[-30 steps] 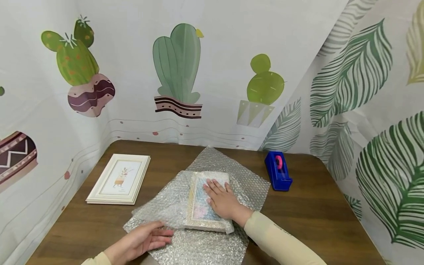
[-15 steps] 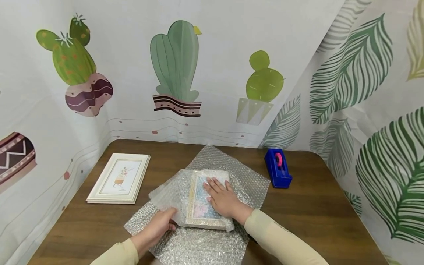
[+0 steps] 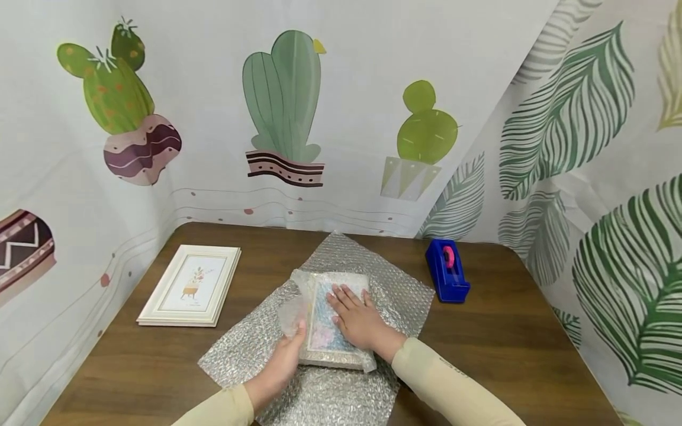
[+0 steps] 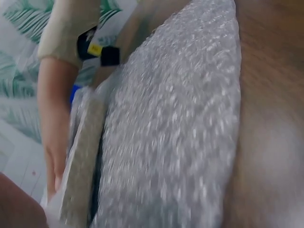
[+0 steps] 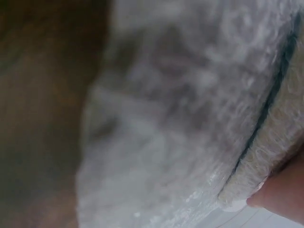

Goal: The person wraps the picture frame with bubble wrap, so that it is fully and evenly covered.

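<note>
A picture frame (image 3: 322,338) with a blue and pink picture lies under bubble wrap, on a larger bubble wrap sheet (image 3: 341,393) set cornerwise. My right hand (image 3: 354,316) rests flat on its top, fingers spread. At its left side, my left hand (image 3: 279,361) pinches a raised flap of the bubble wrap (image 3: 292,315), thumb uppermost; the other fingers are mostly hidden. The left wrist view shows the frame's padded edge (image 4: 81,166) beside the sheet. In the blurred right wrist view, a fingertip (image 5: 280,192) touches the wrapped edge.
A white picture frame (image 3: 190,287) with a plant drawing lies at the left of the brown table (image 3: 511,355). A blue tape dispenser (image 3: 447,272) with a pink roll stands at the back right. Printed cloth (image 3: 351,106) hangs behind the table.
My left hand has taken hold of the left bubble wrap flap and moved rightward, drawing it up against the picture frame. My right hand has stayed on top of the frame.
</note>
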{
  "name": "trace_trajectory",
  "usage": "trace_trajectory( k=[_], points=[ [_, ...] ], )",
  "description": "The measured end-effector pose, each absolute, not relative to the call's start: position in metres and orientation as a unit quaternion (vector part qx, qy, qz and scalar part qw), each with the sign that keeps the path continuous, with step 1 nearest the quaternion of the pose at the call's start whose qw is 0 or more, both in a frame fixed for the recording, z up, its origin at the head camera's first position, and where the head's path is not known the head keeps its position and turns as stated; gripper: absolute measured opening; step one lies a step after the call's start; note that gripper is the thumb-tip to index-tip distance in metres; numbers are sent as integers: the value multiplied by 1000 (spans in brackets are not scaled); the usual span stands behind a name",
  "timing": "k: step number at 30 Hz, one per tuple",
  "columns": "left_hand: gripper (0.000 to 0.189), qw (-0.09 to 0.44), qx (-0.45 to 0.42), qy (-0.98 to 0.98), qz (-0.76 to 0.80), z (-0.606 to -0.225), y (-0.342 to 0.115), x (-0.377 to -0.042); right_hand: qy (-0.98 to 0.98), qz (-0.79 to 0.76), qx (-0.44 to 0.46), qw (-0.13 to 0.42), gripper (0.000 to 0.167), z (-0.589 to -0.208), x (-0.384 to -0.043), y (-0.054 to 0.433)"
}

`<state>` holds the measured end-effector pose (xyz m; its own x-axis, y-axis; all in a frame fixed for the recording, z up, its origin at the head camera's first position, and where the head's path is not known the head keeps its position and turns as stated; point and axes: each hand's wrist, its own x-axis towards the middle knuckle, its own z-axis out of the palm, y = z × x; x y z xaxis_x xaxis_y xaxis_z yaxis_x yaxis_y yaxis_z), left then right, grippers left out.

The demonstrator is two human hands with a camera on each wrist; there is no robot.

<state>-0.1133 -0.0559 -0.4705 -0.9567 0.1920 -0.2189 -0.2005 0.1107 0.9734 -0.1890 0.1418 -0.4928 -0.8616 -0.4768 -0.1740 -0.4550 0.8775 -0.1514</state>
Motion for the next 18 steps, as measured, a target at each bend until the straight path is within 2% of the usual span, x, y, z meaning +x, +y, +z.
trace_trajectory(
  k=[5,10,18],
  points=[
    [69,129,41,734,666,-471,-36,-114,966,-64,-235,90,55,-491,-190,141],
    [68,107,42,749,653,-473,-28,-115,968,-63,-229,83,55,-493,-190,141],
    [70,162,-28,632,758,-479,-79,-116,964,-70,-239,93,56,-500,-185,136]
  ],
)
